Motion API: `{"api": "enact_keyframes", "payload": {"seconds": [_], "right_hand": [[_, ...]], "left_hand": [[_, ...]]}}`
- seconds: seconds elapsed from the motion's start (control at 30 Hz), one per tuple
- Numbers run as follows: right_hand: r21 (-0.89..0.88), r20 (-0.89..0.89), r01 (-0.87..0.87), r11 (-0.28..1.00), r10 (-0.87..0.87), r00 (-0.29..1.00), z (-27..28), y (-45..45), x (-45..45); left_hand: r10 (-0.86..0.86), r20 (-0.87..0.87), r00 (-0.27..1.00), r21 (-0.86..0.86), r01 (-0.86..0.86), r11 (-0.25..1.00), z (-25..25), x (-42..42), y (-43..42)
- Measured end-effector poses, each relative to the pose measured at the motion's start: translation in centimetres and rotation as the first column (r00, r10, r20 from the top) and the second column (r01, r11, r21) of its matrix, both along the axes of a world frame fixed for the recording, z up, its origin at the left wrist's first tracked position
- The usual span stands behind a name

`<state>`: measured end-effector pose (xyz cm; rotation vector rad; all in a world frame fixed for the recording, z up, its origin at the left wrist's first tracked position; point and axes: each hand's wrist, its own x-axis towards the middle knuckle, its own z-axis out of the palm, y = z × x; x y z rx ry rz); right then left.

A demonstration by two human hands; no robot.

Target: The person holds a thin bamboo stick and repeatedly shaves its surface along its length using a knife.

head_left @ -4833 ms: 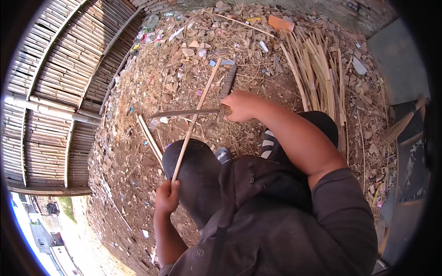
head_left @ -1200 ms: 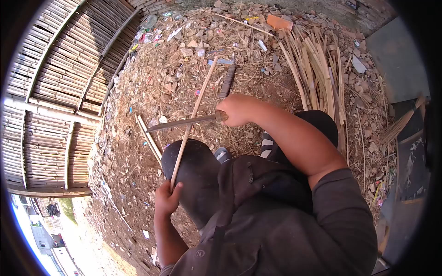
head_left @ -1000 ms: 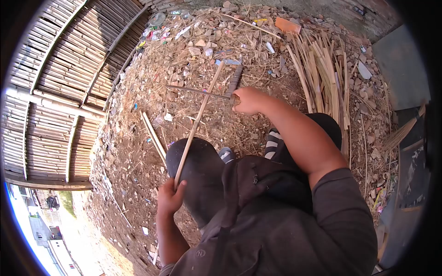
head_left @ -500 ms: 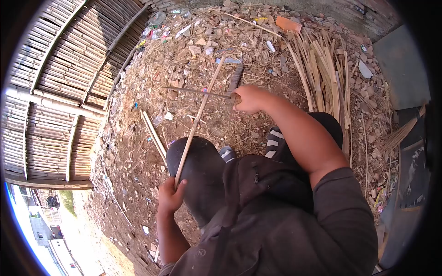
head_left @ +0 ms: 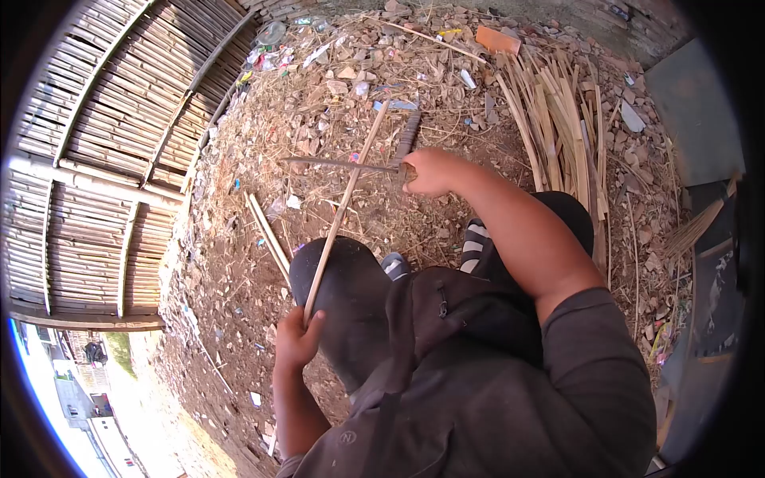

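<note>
My left hand (head_left: 298,339) is closed round the lower end of a long pale bamboo strip (head_left: 344,209), which slants up over my knee. My right hand (head_left: 428,172) grips the handle of a long thin blade (head_left: 327,163). The blade points left and crosses the strip at its upper part; whether it lies over or under the strip is hard to tell. Just above my right hand a dark ridged handle-like object (head_left: 409,134) lies on the ground. Two pale strips (head_left: 268,233) rest left of my knee.
A pile of split bamboo strips (head_left: 558,131) lies at the upper right, below an orange brick piece (head_left: 498,41). A bamboo slat wall (head_left: 103,151) stands at the left. At the right are a stick broom (head_left: 695,227) and a grey panel (head_left: 692,111). Rubble and litter cover the ground.
Compared with the frame 1.2 s ago, the blade is farther up the strip, and my right hand is a little higher and to the right. Over the last half second the blade has hardly moved.
</note>
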<state>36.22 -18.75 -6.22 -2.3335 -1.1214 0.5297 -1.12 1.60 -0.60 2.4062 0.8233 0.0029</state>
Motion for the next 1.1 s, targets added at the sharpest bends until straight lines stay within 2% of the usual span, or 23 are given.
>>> {"api": "enact_keyframes", "payload": {"seconds": [0.1,0.2,0.3,0.33,0.43,0.53,0.63,0.73,0.83,0.93,1.03,1.1], "right_hand": [[0.027,-0.026,0.127,0.992,-0.126,0.992,-0.4,-0.3,0.7],[0.032,-0.038,0.115,0.993,-0.114,0.993,1.3,-0.8,-0.3],[0.044,0.037,-0.043,0.998,0.041,0.998,1.2,-0.4,-1.4],[-0.007,0.002,-0.102,0.995,0.102,0.995,1.8,-0.4,-1.6],[-0.064,-0.059,-0.095,0.993,0.092,0.994,3.6,-0.6,-2.0],[0.054,0.012,-0.025,0.998,0.024,1.0,-0.2,0.2,-0.5],[0.066,0.024,0.043,0.997,-0.044,0.999,-1.5,0.6,-0.2],[0.026,0.033,0.048,0.998,-0.049,0.998,0.1,0.1,-0.8],[-0.019,-0.008,-0.024,1.0,0.024,1.0,1.9,-0.3,-1.5],[-0.07,0.095,-0.1,0.993,0.106,0.99,2.4,-0.3,-1.7],[0.004,0.034,-0.047,0.999,0.047,0.998,1.9,-0.6,-0.9],[-0.021,-0.001,0.006,1.0,-0.006,1.0,1.1,-0.3,-0.3]], "left_hand": [[0.005,-0.009,1.0,0.013,-0.005,1.0,0.7,0.4,-0.5],[-0.002,0.022,1.0,-0.032,0.002,0.999,0.1,0.4,-0.3],[0.006,0.046,0.999,-0.09,-0.002,0.996,-0.4,0.4,0.0],[0.012,0.046,0.999,-0.1,-0.008,0.995,-0.4,0.4,-0.1],[0.012,0.047,0.999,-0.085,-0.008,0.996,-0.1,0.4,-0.2],[0.018,0.023,1.0,-0.035,-0.018,0.999,0.0,0.0,-0.3],[0.013,0.013,1.0,-0.019,-0.013,1.0,-0.1,0.2,-0.2],[0.001,-0.025,1.0,-0.03,-0.002,1.0,-0.2,0.1,0.1],[0.017,-0.037,0.999,-0.077,-0.02,0.997,-0.5,0.0,0.3],[0.03,0.029,0.999,-0.093,-0.027,0.995,-0.8,0.1,0.2],[0.029,0.048,0.998,-0.07,-0.026,0.997,-0.2,0.1,-0.2],[0.022,0.04,0.999,-0.048,-0.02,0.999,-0.1,0.3,-0.2]]}}
